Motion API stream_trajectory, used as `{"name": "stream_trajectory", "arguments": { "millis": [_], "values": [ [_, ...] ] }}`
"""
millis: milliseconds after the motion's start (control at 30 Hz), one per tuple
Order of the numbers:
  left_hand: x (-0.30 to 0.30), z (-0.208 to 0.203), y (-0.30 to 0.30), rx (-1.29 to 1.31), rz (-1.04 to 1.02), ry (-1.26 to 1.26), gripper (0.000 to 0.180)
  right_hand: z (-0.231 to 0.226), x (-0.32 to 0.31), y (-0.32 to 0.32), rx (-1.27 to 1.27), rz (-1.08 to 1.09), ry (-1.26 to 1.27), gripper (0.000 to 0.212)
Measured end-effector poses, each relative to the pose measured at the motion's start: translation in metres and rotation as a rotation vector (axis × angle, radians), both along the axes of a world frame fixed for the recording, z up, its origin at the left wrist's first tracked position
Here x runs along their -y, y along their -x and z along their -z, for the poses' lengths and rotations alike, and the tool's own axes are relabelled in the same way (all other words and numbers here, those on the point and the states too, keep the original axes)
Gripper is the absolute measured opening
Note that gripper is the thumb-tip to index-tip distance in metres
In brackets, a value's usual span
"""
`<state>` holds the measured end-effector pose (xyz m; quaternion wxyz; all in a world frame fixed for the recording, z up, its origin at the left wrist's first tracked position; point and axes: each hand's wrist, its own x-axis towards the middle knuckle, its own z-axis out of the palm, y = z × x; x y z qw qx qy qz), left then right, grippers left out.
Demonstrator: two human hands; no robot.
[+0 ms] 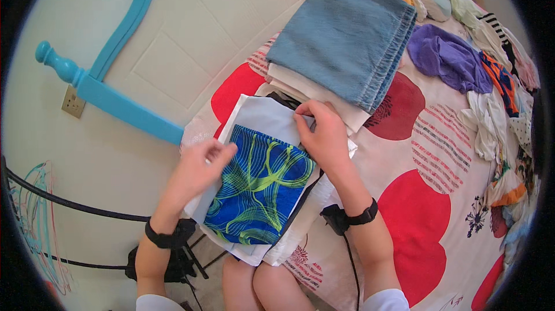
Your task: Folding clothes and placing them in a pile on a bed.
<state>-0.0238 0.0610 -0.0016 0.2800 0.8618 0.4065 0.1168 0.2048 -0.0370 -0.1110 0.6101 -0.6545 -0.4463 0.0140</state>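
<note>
A folded blue garment (262,188) with swirling green lines lies on a pale blue and white folded cloth (260,111), on top of a small pile before me. My left hand (203,166) is over the garment's left edge, fingers curled and tips close together. Whether they grip any fabric is hidden. At the upper right of the pile my right hand (324,133) bends thumb and forefinger together at the pale cloth's edge. Dark and white folded fabric shows beneath.
A stack topped by folded blue denim (344,39) stands just beyond. Loose clothes, including a purple one (448,59), heap along the right of the flower-print bedding (410,224). A blue bed frame (130,106) meets the wall at left; hangers (43,218) hang farther left.
</note>
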Motion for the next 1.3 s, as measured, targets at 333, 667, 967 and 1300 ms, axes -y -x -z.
{"name": "stream_trajectory", "arguments": {
  "millis": [333,667,967,1300],
  "values": [
    [0.028,0.027,0.016,-0.028,-0.123,-0.045,0.029,-0.003,-0.001,0.002,-0.051,-0.028,-0.009,0.009],
    [0.014,0.047,0.021,0.168,-0.121,-0.095,0.023,0.0,-0.001,0.001,-0.069,-0.03,-0.027,0.008],
    [-0.001,0.055,0.038,0.112,-0.234,-0.097,0.023,-0.001,0.0,0.002,-0.078,-0.025,-0.043,0.008],
    [0.018,0.038,0.066,-0.052,-0.216,-0.029,0.024,0.0,-0.003,0.002,-0.076,-0.03,-0.041,0.007]
  ]
}}
